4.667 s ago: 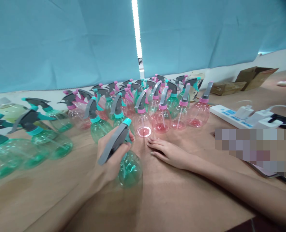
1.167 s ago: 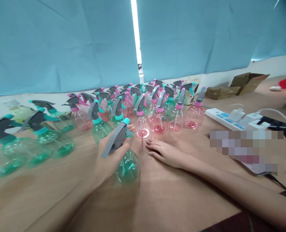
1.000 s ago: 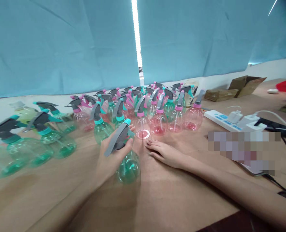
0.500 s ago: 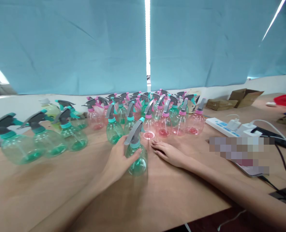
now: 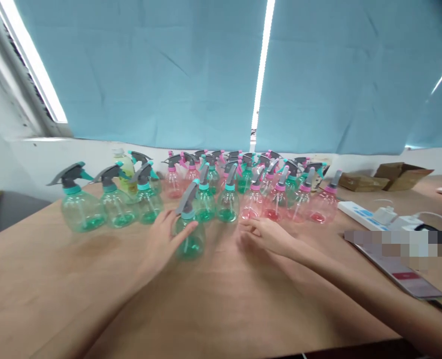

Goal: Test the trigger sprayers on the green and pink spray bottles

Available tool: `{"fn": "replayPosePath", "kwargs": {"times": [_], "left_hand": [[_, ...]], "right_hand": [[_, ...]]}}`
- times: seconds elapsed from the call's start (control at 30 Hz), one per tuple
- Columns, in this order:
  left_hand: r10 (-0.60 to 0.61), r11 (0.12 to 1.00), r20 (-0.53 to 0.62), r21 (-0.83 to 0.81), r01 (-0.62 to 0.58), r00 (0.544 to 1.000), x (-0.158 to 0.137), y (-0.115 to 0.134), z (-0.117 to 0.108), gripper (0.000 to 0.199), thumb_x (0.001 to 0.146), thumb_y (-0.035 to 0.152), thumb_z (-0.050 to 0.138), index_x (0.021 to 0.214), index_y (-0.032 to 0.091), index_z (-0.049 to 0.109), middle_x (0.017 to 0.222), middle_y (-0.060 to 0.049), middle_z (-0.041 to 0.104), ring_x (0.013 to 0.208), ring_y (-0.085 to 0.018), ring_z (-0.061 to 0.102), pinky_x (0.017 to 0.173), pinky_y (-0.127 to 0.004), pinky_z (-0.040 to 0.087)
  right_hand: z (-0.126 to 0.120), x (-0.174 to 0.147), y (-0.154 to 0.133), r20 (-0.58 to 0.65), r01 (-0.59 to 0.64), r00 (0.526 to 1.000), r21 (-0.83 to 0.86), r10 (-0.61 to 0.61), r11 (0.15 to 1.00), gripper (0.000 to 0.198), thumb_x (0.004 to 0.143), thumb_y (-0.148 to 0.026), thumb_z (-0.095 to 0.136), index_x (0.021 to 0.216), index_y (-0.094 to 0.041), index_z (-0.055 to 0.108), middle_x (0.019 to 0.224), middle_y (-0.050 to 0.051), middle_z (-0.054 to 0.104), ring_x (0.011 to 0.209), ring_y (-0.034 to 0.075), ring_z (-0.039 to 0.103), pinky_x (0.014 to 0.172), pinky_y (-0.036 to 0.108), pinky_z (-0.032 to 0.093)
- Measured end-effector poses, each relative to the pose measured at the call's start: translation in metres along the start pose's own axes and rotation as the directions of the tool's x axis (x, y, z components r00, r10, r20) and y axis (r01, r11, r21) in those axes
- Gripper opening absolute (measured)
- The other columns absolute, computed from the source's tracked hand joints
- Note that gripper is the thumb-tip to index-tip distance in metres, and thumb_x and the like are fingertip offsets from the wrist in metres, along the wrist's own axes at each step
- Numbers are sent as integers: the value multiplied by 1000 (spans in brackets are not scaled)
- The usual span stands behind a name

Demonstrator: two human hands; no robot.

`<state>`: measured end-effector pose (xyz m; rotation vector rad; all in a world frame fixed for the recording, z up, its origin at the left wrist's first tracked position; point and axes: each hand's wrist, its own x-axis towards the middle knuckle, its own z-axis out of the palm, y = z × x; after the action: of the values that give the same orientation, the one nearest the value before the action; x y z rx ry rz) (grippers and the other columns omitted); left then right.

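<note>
My left hand (image 5: 164, 237) is wrapped around the side of a green spray bottle (image 5: 191, 245) with a grey trigger head and a turquoise collar. The bottle is upright, tilted slightly, in front of the other bottles. To its right, my right hand (image 5: 268, 235) hovers low over the table with loosely bent fingers apart and nothing visible in them. Its fingertips are close to the base of a pink spray bottle (image 5: 251, 203). Behind my left hand are two green spray bottles, one (image 5: 205, 202) beside the other (image 5: 227, 205).
Several green spray bottles (image 5: 81, 212) line the left of the wooden table (image 5: 191, 314). More pink and green ones crowd the back. A power strip (image 5: 359, 215), a partly blurred phone (image 5: 411, 279) and open cardboard boxes (image 5: 402, 175) lie on the right.
My left hand has carried the green bottle leftward, away from my right hand. My right hand has lifted slightly and its fingers are more bent. The view has turned left.
</note>
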<state>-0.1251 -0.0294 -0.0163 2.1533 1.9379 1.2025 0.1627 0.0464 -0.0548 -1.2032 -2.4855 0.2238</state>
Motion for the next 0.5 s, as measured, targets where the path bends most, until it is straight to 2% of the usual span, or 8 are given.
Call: {"fn": "replayPosePath", "kwargs": {"times": [0.1,0.2,0.37,0.5], "left_hand": [[-103,993,-53,46,105,993,12,-25,-10,48,83,60,53,99,17,64,101,-10,66,94,-31,64,85,-43,48],[-101,993,-66,49,104,993,27,-41,-12,51,84,60,50,103,15,64,105,-12,67,95,-30,64,85,-42,48],[-76,993,-44,84,79,996,52,-51,-6,50,86,58,52,106,14,64,105,-14,68,96,-29,64,84,-38,48],[-71,989,-3,133,71,997,70,-54,-7,39,86,55,54,89,17,65,82,-8,69,78,-26,64,71,-34,47]], "right_hand": [[1,23,-26,-66,55,996,45,-52,998,33,94,-31,53,124,-19,63,110,10,71,95,24,69,85,38,52],[4,49,-48,-154,60,987,80,-47,995,39,94,-33,54,130,-19,57,121,11,67,96,24,69,89,40,50],[12,84,-70,-263,-39,962,143,76,989,54,92,-38,58,137,-11,49,134,18,59,117,31,60,99,45,45],[18,103,-79,-269,-126,948,172,169,977,69,87,-44,64,142,-10,41,137,23,54,126,36,53,98,50,46]]}}
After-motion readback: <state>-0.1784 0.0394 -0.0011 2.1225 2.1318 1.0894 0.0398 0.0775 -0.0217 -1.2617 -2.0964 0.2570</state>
